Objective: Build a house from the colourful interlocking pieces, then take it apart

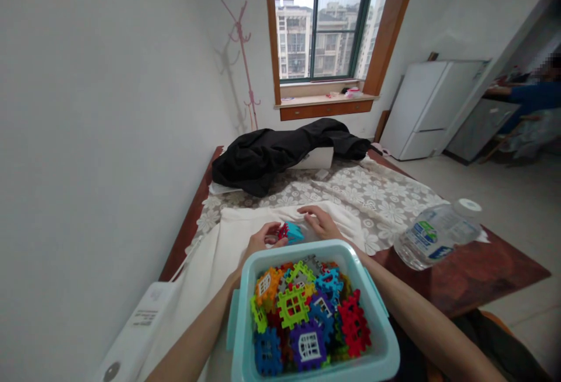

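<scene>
Beyond the bin, a small group of joined red and light-blue interlocking building blocks [293,232] sits on the white cloth. My left hand [262,240] holds it at the red side, thumb and fingers curled against it. On the other side, my right hand [323,224] has its fingers stretched out and apart, with nothing seen in them. Close to my body stands a light-blue plastic bin [240,326], filled with square notched blocks in green, orange, blue, purple and red. Its far rim hides part of both wrists.
A large clear plastic bottle [438,235] stands at the right on the wooden table [495,271]. A black garment [267,157] lies over a white box [313,159] at the back. A white appliance [135,329] is at lower left. A person in blue [537,99] is far right.
</scene>
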A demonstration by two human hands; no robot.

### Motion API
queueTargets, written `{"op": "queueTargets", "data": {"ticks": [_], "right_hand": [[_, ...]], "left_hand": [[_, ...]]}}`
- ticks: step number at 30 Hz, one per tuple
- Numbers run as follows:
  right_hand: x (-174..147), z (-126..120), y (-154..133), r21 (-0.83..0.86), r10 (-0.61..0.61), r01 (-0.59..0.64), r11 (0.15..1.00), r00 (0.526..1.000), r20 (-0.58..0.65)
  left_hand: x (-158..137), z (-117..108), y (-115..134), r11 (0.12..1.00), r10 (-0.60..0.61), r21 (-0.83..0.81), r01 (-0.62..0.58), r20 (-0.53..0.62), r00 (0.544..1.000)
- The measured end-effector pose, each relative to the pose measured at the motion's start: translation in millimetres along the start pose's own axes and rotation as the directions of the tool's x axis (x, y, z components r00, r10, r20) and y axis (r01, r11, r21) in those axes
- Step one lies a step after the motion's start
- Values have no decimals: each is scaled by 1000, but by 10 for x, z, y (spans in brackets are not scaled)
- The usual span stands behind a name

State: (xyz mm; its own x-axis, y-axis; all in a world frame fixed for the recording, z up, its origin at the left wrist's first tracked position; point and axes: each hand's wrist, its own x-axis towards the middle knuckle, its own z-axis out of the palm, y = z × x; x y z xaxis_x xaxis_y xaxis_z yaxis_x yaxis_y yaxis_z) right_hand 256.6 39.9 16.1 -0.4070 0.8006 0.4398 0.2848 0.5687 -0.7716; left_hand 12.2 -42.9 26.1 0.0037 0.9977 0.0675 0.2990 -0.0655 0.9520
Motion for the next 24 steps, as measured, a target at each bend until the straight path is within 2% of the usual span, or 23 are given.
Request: {"op": "queueTargets", "data": {"ticks": [2, 3, 6, 8, 13, 18, 24], "right_hand": [[80, -84, 141, -132, 1, -18, 991, 992, -124], [130, -124, 210, -213, 3, -31, 977, 991, -130], [314, -213, 360, -437, 66, -65, 897, 998, -15], [452, -238, 399, -512, 116, -71, 856, 992, 56], [672, -245, 387, -574, 179, -96, 813, 980, 89], [602, -245, 424, -639, 200, -161, 752, 980, -11], [543, -240, 562, -687, 224, -261, 678, 964, -145]], "left_hand": [[8, -2, -25, 1000, 16, 11, -16, 2, 1000], [14, -5, -40, 1000, 21, 22, -22, 8, 1000], [31, -22, -82, 996, 36, 81, -39, 44, 998], [38, -33, -105, 991, 48, 121, -56, 68, 997], [54, -60, -192, 992, 57, 105, -64, 72, 996], [75, -73, -266, 995, 75, 67, -80, 84, 994], [48, -52, -215, 997, 61, 33, -64, 87, 994]]}}
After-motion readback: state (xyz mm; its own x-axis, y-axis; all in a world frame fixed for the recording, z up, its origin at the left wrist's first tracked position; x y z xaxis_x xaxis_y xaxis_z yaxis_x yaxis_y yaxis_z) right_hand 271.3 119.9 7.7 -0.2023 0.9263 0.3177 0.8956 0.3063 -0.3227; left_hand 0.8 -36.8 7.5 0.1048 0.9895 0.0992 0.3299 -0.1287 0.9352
